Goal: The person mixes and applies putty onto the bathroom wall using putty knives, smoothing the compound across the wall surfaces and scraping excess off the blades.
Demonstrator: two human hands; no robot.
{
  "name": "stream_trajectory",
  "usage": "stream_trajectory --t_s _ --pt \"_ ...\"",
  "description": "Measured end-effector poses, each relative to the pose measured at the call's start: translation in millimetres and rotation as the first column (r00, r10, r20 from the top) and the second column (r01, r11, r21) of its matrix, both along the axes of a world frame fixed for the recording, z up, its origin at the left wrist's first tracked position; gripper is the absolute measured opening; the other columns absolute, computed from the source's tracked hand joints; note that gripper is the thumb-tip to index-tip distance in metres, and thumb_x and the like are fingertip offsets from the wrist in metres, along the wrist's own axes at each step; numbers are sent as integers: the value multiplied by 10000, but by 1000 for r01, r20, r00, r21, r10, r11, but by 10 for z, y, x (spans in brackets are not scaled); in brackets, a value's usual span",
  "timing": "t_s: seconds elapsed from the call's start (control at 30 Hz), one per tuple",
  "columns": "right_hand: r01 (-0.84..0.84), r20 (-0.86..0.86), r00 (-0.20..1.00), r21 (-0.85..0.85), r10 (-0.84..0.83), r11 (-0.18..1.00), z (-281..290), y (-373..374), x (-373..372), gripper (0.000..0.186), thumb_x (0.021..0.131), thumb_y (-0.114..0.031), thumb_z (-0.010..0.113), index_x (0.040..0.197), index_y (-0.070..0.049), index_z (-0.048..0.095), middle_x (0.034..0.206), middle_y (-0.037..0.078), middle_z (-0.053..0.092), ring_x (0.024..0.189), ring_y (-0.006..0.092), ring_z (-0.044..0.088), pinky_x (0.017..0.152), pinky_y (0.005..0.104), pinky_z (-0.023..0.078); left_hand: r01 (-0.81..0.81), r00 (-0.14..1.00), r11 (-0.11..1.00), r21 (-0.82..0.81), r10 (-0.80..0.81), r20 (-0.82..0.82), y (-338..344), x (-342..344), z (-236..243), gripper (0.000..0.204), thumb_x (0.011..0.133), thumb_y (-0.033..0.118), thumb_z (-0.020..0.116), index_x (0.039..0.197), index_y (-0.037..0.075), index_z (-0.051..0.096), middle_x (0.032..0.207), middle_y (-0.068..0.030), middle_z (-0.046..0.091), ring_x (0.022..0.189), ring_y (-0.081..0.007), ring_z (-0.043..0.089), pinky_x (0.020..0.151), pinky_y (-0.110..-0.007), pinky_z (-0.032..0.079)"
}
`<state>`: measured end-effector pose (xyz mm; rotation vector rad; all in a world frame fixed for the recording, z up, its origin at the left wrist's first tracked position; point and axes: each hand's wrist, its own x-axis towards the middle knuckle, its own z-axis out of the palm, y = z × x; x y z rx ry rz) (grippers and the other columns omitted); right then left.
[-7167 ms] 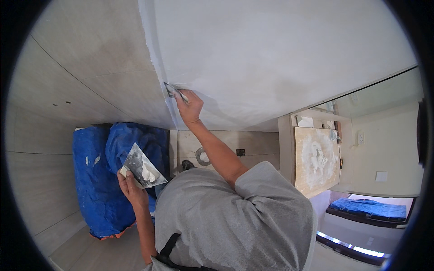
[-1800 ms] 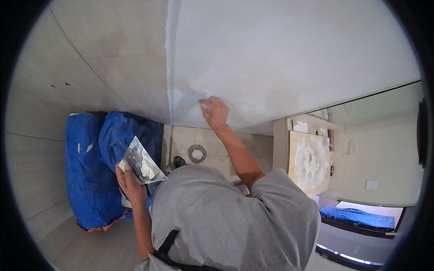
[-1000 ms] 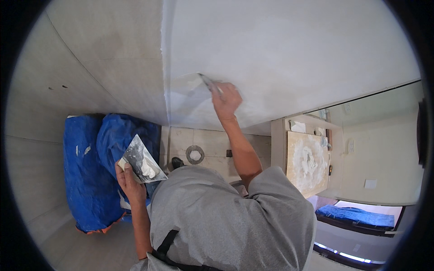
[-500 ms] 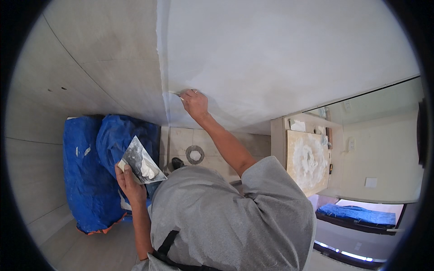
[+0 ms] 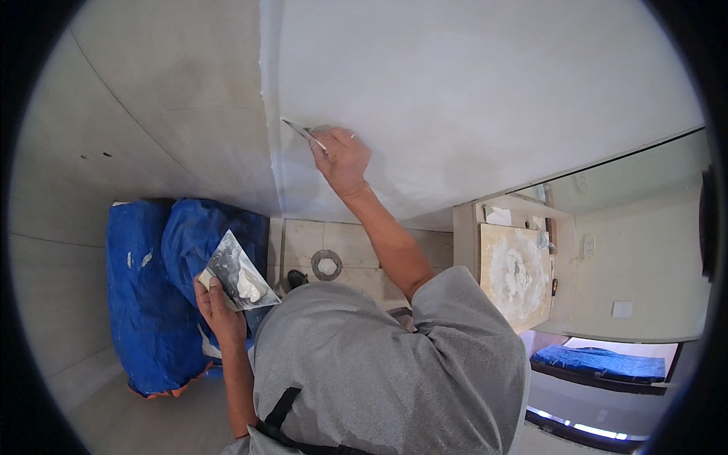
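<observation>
My right hand (image 5: 341, 159) grips a thin metal putty knife (image 5: 299, 130), raised against the smooth white wall (image 5: 485, 83) just right of the corner seam (image 5: 269, 152), where that wall meets a beige panelled wall (image 5: 159, 83). Low on the left, my left hand (image 5: 216, 307) holds a broad triangular-looking metal blade (image 5: 239, 265) by its light handle, with a lump of white putty (image 5: 250, 288) on it. This blade is in front of blue plastic sheeting (image 5: 140, 318).
Below the walls is a tiled floor (image 5: 303, 238) with a round drain-like ring (image 5: 327, 254) and my dark shoe (image 5: 297, 278). At right stand a ledge with a powder-covered board (image 5: 493, 265), a glass panel (image 5: 629, 174), a wall socket (image 5: 588, 246) and another blue sheet (image 5: 599, 362).
My right hand has moved up and slightly right since half a second ago, after swinging left from its position a second ago. My left hand with the putty-laden blade has barely moved.
</observation>
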<state>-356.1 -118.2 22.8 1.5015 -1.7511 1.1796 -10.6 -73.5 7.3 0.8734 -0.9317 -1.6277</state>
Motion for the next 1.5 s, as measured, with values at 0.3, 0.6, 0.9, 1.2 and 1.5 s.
stream_trajectory --t_s 0.3,0.6,0.9,1.2,1.5 --pt "85 138 989 -233 -54 969 477 299 -223 99 771 -89 840 824 -72 758 781 84 695 670 215 646 607 320 495 8 1000 1000 3 -8 27 -39 -70 63 202 1063 195 514 1189 39 536 1043 -31 624 928 -97 626 823 -253 523" --pt "-8 936 109 -335 334 942 361 852 122 145 932 -180 756 998 -62 703 877 31 705 769 156 683 693 331 566 83 997 985 149 -82 -15 -174 -206 70 210 1049 154 506 1221 39 545 1082 -40 622 951 -108 621 838 -269 521" --pt "-602 895 -419 -400 153 691 -217 658 525 270 974 -180 693 1172 -5 640 1010 48 719 872 129 700 777 311 589 408 907 889 207 -369 -203 -258 -870 253 201 1053 121 486 1223 42 556 1126 -56 651 1019 -144 650 903 -312 534" --pt "-757 991 -68 27 -120 653 77 891 280 218 863 -99 804 1033 -6 705 908 48 732 790 106 685 704 255 550 194 961 971 140 -159 -228 -633 -465 332 210 1053 116 483 1232 30 553 1130 -65 666 1012 -162 666 915 -323 545" --pt "-739 953 295 181 69 649 516 871 734 170 902 -112 789 910 -51 631 763 -41 614 678 23 529 579 229 425 35 987 991 -129 -15 157 -488 -401 95 236 1074 163 502 1256 26 561 1144 -29 635 1025 -100 585 923 -272 472"
